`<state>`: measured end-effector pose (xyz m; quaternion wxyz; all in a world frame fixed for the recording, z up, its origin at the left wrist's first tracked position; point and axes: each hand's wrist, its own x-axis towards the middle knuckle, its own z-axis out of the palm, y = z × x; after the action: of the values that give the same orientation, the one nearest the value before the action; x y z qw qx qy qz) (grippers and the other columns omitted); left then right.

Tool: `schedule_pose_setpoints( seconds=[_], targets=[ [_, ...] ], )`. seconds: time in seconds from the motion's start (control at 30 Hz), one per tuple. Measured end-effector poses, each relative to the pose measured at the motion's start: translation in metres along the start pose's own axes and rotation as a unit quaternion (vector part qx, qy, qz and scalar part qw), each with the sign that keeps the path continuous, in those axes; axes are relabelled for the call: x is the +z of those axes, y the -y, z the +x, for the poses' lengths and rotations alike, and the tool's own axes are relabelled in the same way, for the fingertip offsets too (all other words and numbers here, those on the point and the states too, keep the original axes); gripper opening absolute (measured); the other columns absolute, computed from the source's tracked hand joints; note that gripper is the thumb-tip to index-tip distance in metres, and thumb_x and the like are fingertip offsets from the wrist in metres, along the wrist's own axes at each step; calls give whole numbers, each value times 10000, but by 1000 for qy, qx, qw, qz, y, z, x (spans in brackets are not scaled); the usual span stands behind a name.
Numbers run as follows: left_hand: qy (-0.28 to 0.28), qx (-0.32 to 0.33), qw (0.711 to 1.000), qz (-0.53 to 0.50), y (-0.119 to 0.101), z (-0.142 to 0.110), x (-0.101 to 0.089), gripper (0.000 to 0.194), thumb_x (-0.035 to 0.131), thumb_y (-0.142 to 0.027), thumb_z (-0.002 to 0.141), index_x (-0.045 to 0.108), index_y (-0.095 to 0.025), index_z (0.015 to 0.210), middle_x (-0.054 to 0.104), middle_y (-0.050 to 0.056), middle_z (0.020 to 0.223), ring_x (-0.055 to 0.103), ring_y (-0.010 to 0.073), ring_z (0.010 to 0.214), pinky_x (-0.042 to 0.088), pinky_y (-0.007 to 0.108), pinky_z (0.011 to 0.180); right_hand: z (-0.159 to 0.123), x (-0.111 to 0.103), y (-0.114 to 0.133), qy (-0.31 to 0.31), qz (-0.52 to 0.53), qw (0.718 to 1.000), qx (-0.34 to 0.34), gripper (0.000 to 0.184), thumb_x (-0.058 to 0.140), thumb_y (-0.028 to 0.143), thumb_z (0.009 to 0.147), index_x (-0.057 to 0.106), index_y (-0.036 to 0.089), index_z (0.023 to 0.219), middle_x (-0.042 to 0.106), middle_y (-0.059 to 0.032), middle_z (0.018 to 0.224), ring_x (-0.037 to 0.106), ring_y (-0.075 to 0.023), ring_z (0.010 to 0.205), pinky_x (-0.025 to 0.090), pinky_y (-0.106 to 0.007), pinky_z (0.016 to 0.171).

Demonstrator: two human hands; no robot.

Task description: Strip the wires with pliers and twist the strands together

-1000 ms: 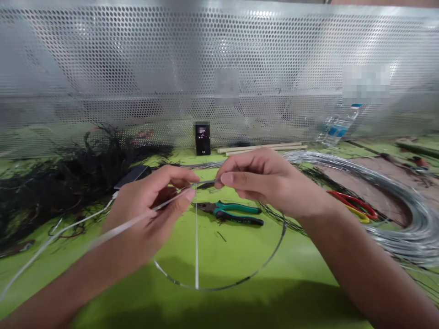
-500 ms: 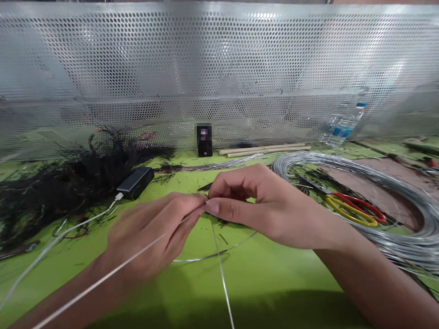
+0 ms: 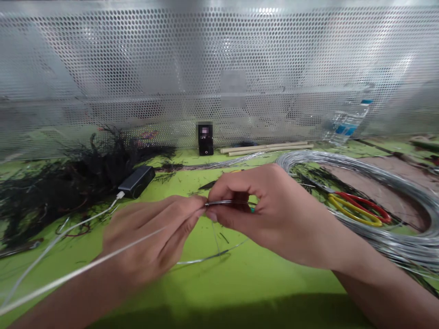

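My left hand (image 3: 154, 228) is closed, its thumb and forefinger pinching a thin metal wire (image 3: 228, 202) near the middle. Out of the pinch the wire runs right, dark and shiny, between the curled fingers of my right hand (image 3: 267, 214). A long whitish strand (image 3: 103, 261) crosses over my left hand toward the lower left edge. My right thumb and forefinger close together beside the left fingertips, with a faint thin strand (image 3: 216, 237) trailing below the thumb; the exact grip is partly hidden. Beneath the hands lies another piece of silver wire (image 3: 202, 261) on the green table.
A large coil of silver wire (image 3: 370, 242) lies at right, with red-and-yellow-handled scissors (image 3: 360, 208) inside it. Black fibre strips (image 3: 92, 164) are heaped at left beside a black power bank (image 3: 137, 180) with a white cable. A water bottle (image 3: 346, 125) and pale sticks (image 3: 267, 148) stand or lie behind.
My right hand has turned and its fingers have shifted, showing the dark shiny wire between them. The strand that hung down to the bottom edge now shows only as a short faint piece.
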<state>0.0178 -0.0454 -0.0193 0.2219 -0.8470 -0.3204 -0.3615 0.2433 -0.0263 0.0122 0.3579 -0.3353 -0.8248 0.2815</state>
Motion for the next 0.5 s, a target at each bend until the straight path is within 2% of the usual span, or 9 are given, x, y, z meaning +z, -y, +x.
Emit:
schedule_pose_setpoints(
  seconds=[0.07, 0.17, 0.27, 0.37, 0.43, 0.5],
  targets=[
    [-4, 2, 1000, -1, 2, -2, 0, 108, 582, -209, 1085, 687, -226, 1104, 843, -22, 1002, 817, 134, 832, 645, 216, 807, -2, 0, -2, -29, -95, 992, -80, 142, 703, 142, 956, 790, 144, 844, 648, 35, 654, 494, -86, 571, 354, -280, 531],
    [-8, -9, 1000, -19, 4, -1, -1, 99, 589, -232, 1083, 685, -245, 1061, 846, -47, 992, 822, 137, 843, 657, 221, 849, -5, 0, -6, -53, -218, 958, -180, 193, 656, 141, 999, 785, 122, 857, 649, 16, 652, 472, -92, 546, 339, -306, 527],
    [10, -28, 998, -54, 5, 5, -3, 130, 598, -261, 1077, 698, -250, 994, 845, -52, 966, 823, 144, 822, 666, 215, 808, -8, 1, -6, -62, -316, 917, -236, 298, 550, 92, 1001, 751, 139, 786, 601, 7, 610, 396, -116, 504, 271, -342, 465],
    [15, -32, 996, -82, 5, 11, -2, 142, 624, -250, 1054, 715, -240, 946, 844, -40, 937, 819, 151, 785, 664, 204, 749, -7, 4, -4, -58, -372, 884, -277, 394, 442, 38, 972, 706, 160, 706, 574, -18, 581, 371, -141, 497, 257, -352, 439],
    [8, -22, 997, -79, 7, 12, 0, 135, 636, -239, 1041, 725, -241, 938, 843, -38, 921, 815, 156, 759, 655, 211, 695, -4, 5, -5, -57, -379, 881, -277, 396, 440, 45, 967, 692, 170, 688, 560, -16, 563, 342, -138, 484, 227, -348, 434],
    [-6, -6, 999, -52, 9, 11, 2, 97, 655, -222, 1029, 732, -250, 978, 843, -45, 928, 816, 160, 760, 645, 223, 671, 0, 6, -9, -68, -345, 903, -246, 329, 524, 77, 951, 678, 171, 676, 534, 7, 539, 320, -117, 473, 199, -334, 444]
  ],
)
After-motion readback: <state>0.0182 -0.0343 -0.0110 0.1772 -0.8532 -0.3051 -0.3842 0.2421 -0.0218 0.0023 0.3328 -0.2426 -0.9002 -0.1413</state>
